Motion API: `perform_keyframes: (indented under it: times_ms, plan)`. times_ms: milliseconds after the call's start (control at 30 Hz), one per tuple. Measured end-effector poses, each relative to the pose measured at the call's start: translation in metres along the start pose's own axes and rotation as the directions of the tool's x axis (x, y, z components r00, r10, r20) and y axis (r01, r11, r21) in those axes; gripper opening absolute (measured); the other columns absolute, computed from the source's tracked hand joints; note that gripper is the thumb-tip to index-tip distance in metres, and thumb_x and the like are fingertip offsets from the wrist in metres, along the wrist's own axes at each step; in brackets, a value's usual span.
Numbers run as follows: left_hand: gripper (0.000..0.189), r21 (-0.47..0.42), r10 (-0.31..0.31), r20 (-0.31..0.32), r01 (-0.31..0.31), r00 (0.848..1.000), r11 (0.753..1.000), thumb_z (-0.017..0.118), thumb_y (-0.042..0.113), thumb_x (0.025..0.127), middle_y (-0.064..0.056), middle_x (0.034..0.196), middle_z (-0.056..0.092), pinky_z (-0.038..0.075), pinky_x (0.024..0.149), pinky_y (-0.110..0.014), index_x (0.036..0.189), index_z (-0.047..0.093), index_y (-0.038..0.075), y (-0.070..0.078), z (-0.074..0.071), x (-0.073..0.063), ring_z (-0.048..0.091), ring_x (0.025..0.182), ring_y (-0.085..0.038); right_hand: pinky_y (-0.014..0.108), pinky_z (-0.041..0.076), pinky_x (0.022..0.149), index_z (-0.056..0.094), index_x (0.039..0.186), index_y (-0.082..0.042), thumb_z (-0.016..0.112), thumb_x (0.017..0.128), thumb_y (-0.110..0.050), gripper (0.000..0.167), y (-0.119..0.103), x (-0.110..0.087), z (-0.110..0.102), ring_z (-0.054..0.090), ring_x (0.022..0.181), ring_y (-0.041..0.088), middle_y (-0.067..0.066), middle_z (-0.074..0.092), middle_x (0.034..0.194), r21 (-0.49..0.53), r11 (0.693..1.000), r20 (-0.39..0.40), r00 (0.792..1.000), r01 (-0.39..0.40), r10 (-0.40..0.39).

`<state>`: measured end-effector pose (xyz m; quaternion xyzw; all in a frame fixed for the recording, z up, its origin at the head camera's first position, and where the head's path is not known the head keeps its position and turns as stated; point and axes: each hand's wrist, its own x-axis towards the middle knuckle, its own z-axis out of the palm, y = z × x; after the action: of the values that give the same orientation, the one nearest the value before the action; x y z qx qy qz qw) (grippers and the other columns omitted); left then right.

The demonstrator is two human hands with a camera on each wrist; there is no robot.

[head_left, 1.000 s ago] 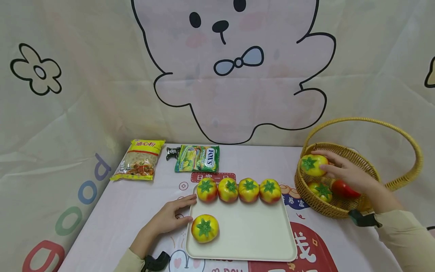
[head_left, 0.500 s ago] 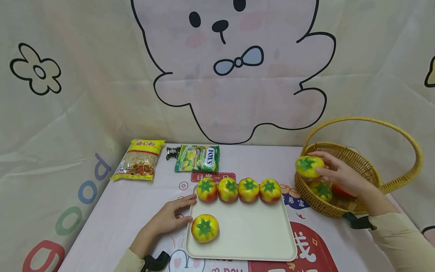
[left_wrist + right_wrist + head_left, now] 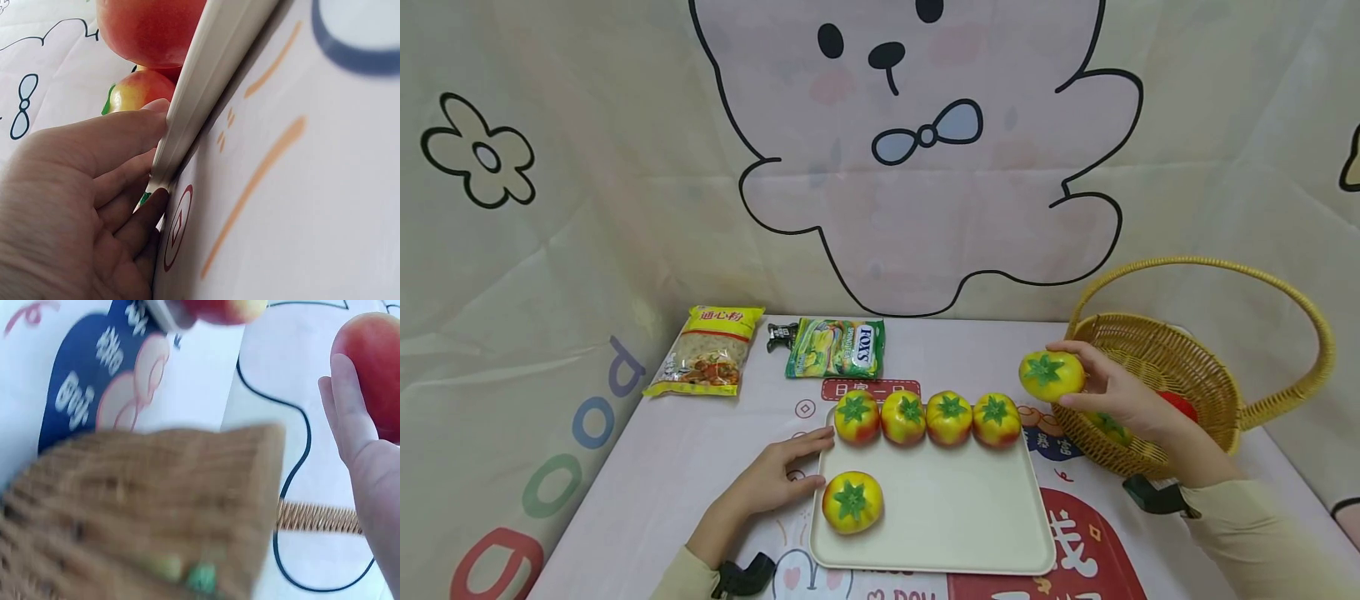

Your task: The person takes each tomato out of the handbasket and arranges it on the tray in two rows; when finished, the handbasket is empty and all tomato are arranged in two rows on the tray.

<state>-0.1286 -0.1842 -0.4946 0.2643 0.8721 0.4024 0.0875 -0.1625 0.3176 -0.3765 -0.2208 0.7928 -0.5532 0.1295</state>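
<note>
My right hand pinches a yellow-and-red toy tomato with a green star-shaped top, between thumb and fingers. It is held at the left rim of the wicker basket; in the right wrist view the tomato shows its red underside. My left hand touches the left edge of the cream tray with thumb and fingertips, seen against the tray's side in the left wrist view. Several similar tomatoes stand in a row along the tray's far side, and one tomato sits near its left edge.
Inside the basket lie another tomato and a red item, both partly hidden by my right hand. The basket's tall handle arches above it. At the back are a yellow pasta bag, a green FOX'S packet and a small black packet.
My right hand has carried the tomato leftward from above the basket to just past its left rim. My left hand, the tray and the tomatoes on it have stayed put.
</note>
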Motion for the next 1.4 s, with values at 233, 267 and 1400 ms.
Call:
perform_keyframes:
  times_ms: [233, 267, 1400]
  plan:
    - [0.055, 0.002, -0.022, 0.006, 0.022, 1.0, 1.0, 0.071, 0.037, 0.083, 0.013, 0.146, 0.043, 0.032, 0.113, -0.048, 0.133, 0.056, 0.023, 0.001, -0.001, 0.001, 0.038, 0.138, -0.019, 0.026, 0.058, 0.078, 0.023, 0.145, -0.012, 0.056, 0.09, 0.002, 0.065, 0.002, 0.009, 0.029, 0.061, 0.1, 0.015, 0.004, 0.04, 0.133, 0.076, 0.997, 0.077, 0.996, 0.035, -0.041]
    - [0.055, 0.001, -0.023, 0.005, 0.023, 1.0, 1.0, 0.071, 0.038, 0.083, 0.012, 0.146, 0.043, 0.032, 0.113, -0.048, 0.133, 0.056, 0.023, 0.001, -0.001, 0.001, 0.038, 0.138, -0.019, 0.026, 0.058, 0.078, 0.024, 0.145, -0.012, 0.056, 0.09, 0.001, 0.065, 0.001, 0.01, 0.035, 0.061, 0.101, 0.014, 0.005, 0.04, 0.134, 0.077, 0.996, 0.081, 0.996, 0.036, -0.042]
    - [0.054, -0.029, -0.033, 0.012, 0.034, 0.999, 0.999, 0.072, 0.037, 0.082, 0.01, 0.146, 0.044, 0.029, 0.113, -0.051, 0.133, 0.056, 0.024, 0.002, -0.001, -0.001, 0.037, 0.138, -0.022, 0.025, 0.042, 0.104, 0.043, 0.139, -0.018, 0.071, 0.085, -0.026, 0.062, 0.005, 0.02, 0.168, 0.046, 0.126, 0.021, 0.0, 0.046, 0.141, -0.008, 0.996, 0.202, 0.975, -0.091, 0.09]
